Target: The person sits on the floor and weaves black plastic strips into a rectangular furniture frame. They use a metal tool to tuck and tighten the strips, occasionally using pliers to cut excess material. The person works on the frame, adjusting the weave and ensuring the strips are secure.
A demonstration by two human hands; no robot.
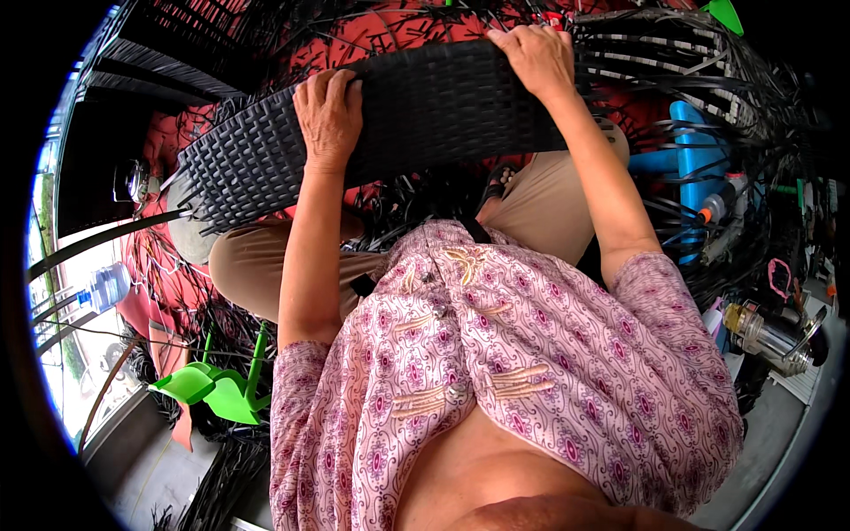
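A long black woven panel [443, 106] of flat plastic-looking strips lies across my bent knees, its weave bulging slightly. My left hand [327, 122] rests on it left of the middle, with fingers curled over the far edge. Farther right, my right hand [537, 64] grips the same far edge, and its fingertips are partly hidden behind it. Loose strip ends stick out at the panel's left end, where one long black strip [106, 241] runs off to the left.
Loose black strips litter the red floor covering [381, 34]. At right are a blue plastic piece [699, 155], a small bottle with an orange tip [722, 205] and a glass jar [768, 336]. Green plastic scoops [217, 389] and a clear bottle [108, 288] lie at left.
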